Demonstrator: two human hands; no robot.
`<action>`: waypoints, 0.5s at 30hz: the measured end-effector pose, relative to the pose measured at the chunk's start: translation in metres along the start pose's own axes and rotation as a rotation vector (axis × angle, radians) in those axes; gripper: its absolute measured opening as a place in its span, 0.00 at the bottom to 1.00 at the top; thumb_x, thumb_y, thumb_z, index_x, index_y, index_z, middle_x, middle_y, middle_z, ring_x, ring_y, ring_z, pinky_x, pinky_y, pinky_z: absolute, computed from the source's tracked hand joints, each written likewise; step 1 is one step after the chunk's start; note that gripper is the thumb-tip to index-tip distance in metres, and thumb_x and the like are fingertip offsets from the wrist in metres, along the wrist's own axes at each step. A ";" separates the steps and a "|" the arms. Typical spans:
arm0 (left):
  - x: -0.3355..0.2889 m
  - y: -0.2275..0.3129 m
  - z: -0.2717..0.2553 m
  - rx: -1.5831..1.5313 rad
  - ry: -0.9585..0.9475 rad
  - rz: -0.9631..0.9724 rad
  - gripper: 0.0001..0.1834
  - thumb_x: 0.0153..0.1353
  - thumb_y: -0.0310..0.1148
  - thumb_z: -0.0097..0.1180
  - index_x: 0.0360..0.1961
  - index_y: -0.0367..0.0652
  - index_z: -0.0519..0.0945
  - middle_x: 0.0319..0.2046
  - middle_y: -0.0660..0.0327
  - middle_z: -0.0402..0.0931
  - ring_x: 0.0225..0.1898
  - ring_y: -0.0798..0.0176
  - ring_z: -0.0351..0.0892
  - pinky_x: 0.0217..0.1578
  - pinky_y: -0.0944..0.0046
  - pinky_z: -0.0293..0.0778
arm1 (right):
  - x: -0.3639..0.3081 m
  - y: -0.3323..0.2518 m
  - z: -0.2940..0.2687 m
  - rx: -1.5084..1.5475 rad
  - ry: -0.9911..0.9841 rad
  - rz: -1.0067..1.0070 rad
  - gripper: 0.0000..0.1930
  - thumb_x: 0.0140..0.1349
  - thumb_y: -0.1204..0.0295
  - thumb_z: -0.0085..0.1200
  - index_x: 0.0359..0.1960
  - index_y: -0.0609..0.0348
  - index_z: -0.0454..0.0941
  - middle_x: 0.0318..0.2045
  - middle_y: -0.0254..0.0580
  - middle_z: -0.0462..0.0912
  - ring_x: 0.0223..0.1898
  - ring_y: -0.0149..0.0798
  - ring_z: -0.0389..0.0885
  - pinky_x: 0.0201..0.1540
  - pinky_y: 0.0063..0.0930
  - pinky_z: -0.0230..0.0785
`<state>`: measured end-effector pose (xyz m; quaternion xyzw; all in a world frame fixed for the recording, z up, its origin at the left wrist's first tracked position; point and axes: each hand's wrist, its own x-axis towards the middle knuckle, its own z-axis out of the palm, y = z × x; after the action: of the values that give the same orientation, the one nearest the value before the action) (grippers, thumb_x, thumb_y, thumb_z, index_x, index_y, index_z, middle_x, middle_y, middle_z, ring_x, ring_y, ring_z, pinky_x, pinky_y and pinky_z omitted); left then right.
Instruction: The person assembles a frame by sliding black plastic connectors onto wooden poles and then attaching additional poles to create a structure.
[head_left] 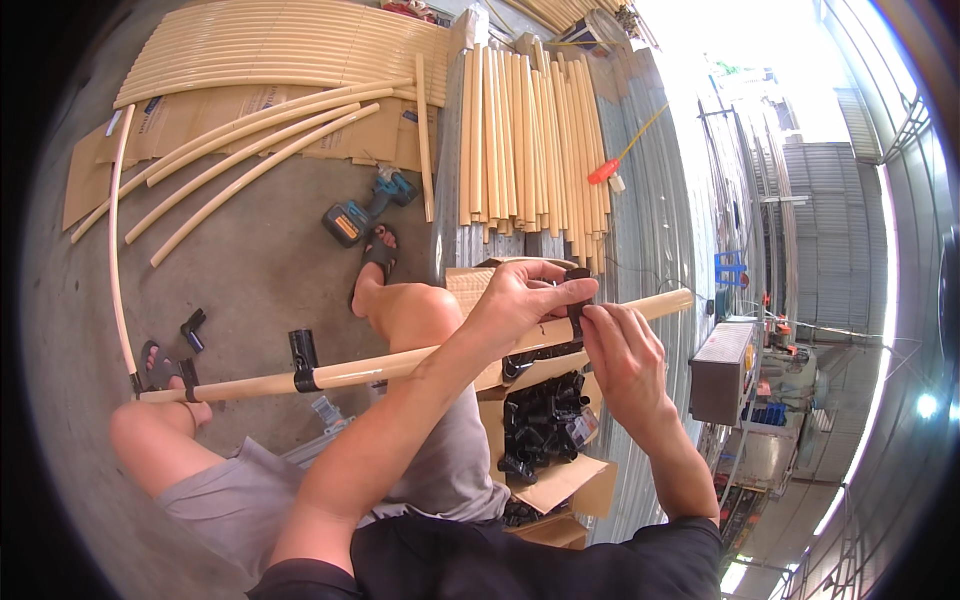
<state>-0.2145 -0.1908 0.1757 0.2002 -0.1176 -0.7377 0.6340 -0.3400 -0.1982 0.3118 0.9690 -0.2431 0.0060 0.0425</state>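
A long cream pipe point(390, 367) lies slantwise across my lap, rising to the right. Near its right end a black pipe fitting point(577, 292) sits around it. My left hand point(525, 302) pinches the upper part of this fitting between thumb and fingers. From the other side my right hand point(628, 362) is closed at the fitting's lower edge, fingertips against it and the pipe. Further left, a black T-shaped fitting point(303, 360) stands on the same pipe. At the far left end, another fitting point(190, 380) is on it, near an upright pipe point(116, 245).
Below my hands, an open cardboard box point(565, 487) holds many black fittings point(540, 425). A teal cordless drill point(370, 205) and a loose fitting point(193, 330) lie on the floor. Short cream pipes point(530, 140) are stacked ahead; curved pipes point(250, 130) lie at left.
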 end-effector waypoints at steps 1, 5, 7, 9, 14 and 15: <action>0.000 0.000 -0.001 0.026 -0.004 -0.005 0.20 0.56 0.38 0.73 0.42 0.34 0.80 0.34 0.59 0.83 0.34 0.69 0.84 0.37 0.70 0.80 | 0.000 -0.001 0.001 -0.004 0.008 0.012 0.14 0.56 0.83 0.57 0.45 0.69 0.74 0.40 0.50 0.77 0.40 0.51 0.78 0.43 0.40 0.75; 0.002 -0.002 -0.005 0.012 -0.042 -0.020 0.21 0.58 0.37 0.71 0.44 0.32 0.80 0.36 0.57 0.83 0.37 0.67 0.85 0.41 0.68 0.81 | 0.002 0.000 -0.003 0.005 -0.031 0.009 0.13 0.57 0.83 0.57 0.45 0.69 0.75 0.40 0.50 0.77 0.40 0.51 0.79 0.43 0.40 0.75; 0.002 -0.003 -0.005 0.018 -0.034 -0.012 0.22 0.58 0.38 0.71 0.44 0.32 0.79 0.36 0.57 0.83 0.37 0.67 0.85 0.41 0.68 0.81 | 0.004 0.001 -0.007 -0.004 -0.050 -0.012 0.13 0.57 0.83 0.57 0.45 0.69 0.75 0.40 0.50 0.78 0.40 0.51 0.79 0.43 0.40 0.75; 0.001 -0.002 -0.005 0.018 -0.030 -0.007 0.22 0.58 0.38 0.71 0.45 0.32 0.79 0.36 0.57 0.83 0.37 0.67 0.85 0.42 0.68 0.81 | 0.005 0.001 -0.007 0.018 -0.068 0.020 0.12 0.58 0.83 0.56 0.44 0.69 0.75 0.40 0.50 0.78 0.41 0.51 0.79 0.43 0.40 0.76; 0.001 -0.004 -0.001 -0.043 -0.019 0.038 0.23 0.54 0.42 0.74 0.39 0.33 0.81 0.31 0.60 0.82 0.32 0.71 0.82 0.34 0.72 0.80 | 0.002 0.002 -0.001 -0.015 -0.026 0.056 0.11 0.60 0.81 0.57 0.44 0.67 0.76 0.39 0.49 0.79 0.40 0.51 0.80 0.41 0.40 0.76; 0.001 -0.004 -0.002 -0.023 -0.016 0.047 0.23 0.54 0.42 0.74 0.39 0.33 0.81 0.31 0.60 0.82 0.32 0.71 0.82 0.35 0.72 0.80 | 0.001 0.001 0.000 -0.030 -0.018 0.044 0.11 0.60 0.81 0.57 0.45 0.67 0.76 0.39 0.49 0.79 0.39 0.51 0.80 0.41 0.40 0.76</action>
<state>-0.2176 -0.1911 0.1724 0.1839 -0.1188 -0.7256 0.6523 -0.3392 -0.1997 0.3120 0.9627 -0.2649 -0.0053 0.0550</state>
